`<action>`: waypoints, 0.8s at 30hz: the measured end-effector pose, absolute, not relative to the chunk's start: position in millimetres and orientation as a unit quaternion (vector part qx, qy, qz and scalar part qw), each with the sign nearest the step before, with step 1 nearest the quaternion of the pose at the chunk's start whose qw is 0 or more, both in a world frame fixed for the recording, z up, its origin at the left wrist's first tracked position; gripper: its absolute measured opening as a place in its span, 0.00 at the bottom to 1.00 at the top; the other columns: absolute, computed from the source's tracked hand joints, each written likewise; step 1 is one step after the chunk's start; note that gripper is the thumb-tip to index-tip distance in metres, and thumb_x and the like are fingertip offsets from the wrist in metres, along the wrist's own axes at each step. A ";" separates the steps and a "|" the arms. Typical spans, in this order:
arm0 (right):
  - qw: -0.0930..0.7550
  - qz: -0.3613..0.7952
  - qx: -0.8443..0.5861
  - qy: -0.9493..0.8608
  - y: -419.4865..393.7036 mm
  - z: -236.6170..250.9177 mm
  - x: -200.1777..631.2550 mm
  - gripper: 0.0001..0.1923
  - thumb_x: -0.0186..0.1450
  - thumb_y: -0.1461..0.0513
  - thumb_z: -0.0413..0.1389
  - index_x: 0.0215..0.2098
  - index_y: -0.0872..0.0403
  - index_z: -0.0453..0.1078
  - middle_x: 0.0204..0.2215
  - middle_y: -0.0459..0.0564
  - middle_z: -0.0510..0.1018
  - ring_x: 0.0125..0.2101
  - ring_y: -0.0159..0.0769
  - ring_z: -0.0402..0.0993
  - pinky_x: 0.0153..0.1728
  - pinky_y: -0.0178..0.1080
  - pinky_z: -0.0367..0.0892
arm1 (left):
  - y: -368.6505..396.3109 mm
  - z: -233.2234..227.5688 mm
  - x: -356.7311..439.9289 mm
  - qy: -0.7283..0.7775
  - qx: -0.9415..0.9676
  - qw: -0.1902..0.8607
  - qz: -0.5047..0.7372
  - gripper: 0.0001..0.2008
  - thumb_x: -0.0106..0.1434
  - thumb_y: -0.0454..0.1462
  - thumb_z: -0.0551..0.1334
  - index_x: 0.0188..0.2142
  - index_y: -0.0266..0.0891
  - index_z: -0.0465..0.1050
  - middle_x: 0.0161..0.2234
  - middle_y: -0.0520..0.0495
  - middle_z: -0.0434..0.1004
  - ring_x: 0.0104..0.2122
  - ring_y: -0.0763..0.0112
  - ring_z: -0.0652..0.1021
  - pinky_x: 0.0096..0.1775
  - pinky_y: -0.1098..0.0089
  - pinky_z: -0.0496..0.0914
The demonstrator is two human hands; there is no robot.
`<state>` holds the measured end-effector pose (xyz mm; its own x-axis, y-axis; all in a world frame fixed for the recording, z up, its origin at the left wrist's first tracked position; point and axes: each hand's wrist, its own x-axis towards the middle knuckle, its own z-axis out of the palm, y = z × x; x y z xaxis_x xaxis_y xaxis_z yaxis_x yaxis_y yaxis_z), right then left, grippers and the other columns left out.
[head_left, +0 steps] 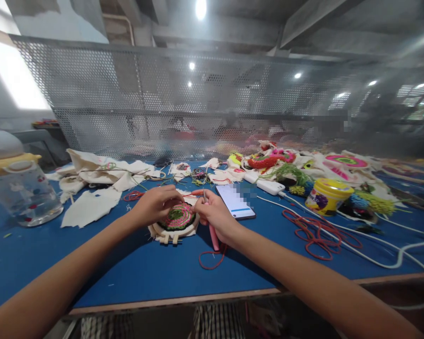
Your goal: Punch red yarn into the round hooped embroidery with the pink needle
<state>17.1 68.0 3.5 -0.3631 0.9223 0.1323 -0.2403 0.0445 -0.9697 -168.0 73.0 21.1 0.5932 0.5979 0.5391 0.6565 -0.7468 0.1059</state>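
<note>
On the blue surface (144, 278) a clear jar (23, 193) stands far left and a yellow tub (327, 195) right. The left hand (157, 203) grips the embroidery hoop (175, 222) at centre; the right hand (215, 217) clasps a pink punch needle (213, 235) against its edge.

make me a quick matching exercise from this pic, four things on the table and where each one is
Things:
1 embroidery hoop
2 phone
3 yellow tub
4 clear jar

Places:
A far left on the blue table
B under the left hand
C right of the phone, among the yarn
D just beyond the right hand, which grips a pink tool

Pairs: 1-B, 2-D, 3-C, 4-A
</note>
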 end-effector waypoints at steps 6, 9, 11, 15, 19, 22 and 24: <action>0.479 0.624 -0.310 -0.533 69.7 2.0 16.8 0.19 0.46 0.69 0.55 0.37 0.54 0.60 0.13 0.31 0.59 0.12 0.20 0.49 0.12 0.27 0.48 | 77.1 24.4 -175.6 -0.368 -0.889 0.081 -0.262 0.08 0.59 0.29 0.55 0.32 0.36 0.74 0.26 0.48 0.71 0.25 0.73 0.72 0.26 0.76 0.62; 0.485 0.623 -0.306 -0.532 70.1 1.8 16.8 0.19 0.45 0.69 0.54 0.37 0.54 0.59 0.14 0.31 0.60 0.12 0.20 0.50 0.13 0.27 0.48 | 78.6 25.8 -177.9 -0.372 -0.885 0.092 -0.265 0.07 0.60 0.31 0.56 0.32 0.36 0.74 0.26 0.48 0.72 0.25 0.72 0.72 0.26 0.76 0.62; 0.487 0.626 -0.305 -0.527 69.9 2.2 17.0 0.20 0.45 0.69 0.54 0.37 0.54 0.59 0.14 0.31 0.59 0.12 0.20 0.50 0.13 0.27 0.48 | 79.9 25.9 -179.7 -0.369 -0.886 0.099 -0.261 0.08 0.60 0.31 0.56 0.32 0.36 0.74 0.27 0.48 0.72 0.26 0.72 0.73 0.27 0.76 0.64; 0.490 0.632 -0.305 -0.518 69.0 3.2 17.3 0.19 0.45 0.69 0.53 0.37 0.54 0.59 0.14 0.31 0.60 0.12 0.20 0.49 0.13 0.27 0.48 | 83.4 25.0 -185.0 -0.380 -0.879 0.126 -0.260 0.09 0.60 0.30 0.56 0.33 0.37 0.75 0.27 0.47 0.73 0.26 0.72 0.73 0.27 0.75 0.64; 0.492 0.631 -0.306 -0.516 69.0 2.4 17.0 0.19 0.45 0.69 0.52 0.37 0.54 0.59 0.14 0.32 0.60 0.12 0.20 0.49 0.13 0.27 0.47 | 86.0 24.3 -190.1 -0.400 -0.870 0.127 -0.260 0.08 0.61 0.31 0.56 0.34 0.37 0.75 0.29 0.47 0.73 0.28 0.71 0.74 0.29 0.75 0.65; 0.494 0.634 -0.305 -0.511 69.9 1.6 16.8 0.20 0.45 0.69 0.52 0.37 0.54 0.59 0.14 0.32 0.60 0.13 0.21 0.51 0.13 0.27 0.47 | 86.1 25.1 -191.6 -0.405 -0.869 0.130 -0.255 0.09 0.61 0.31 0.56 0.34 0.37 0.75 0.29 0.47 0.73 0.27 0.73 0.73 0.28 0.76 0.64; 0.492 0.638 -0.303 -0.509 70.1 2.2 16.8 0.20 0.45 0.69 0.52 0.37 0.53 0.59 0.14 0.32 0.60 0.12 0.21 0.50 0.13 0.27 0.47 | 85.9 26.1 -192.2 -0.406 -0.868 0.135 -0.251 0.09 0.61 0.32 0.56 0.34 0.37 0.75 0.28 0.47 0.73 0.26 0.73 0.72 0.27 0.76 0.63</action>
<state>16.8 70.1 2.2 -0.3323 0.9362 0.1142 -0.3194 0.0022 -0.9476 -192.2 85.9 26.1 0.5443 0.6378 0.5450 0.7734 -0.6332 -0.0313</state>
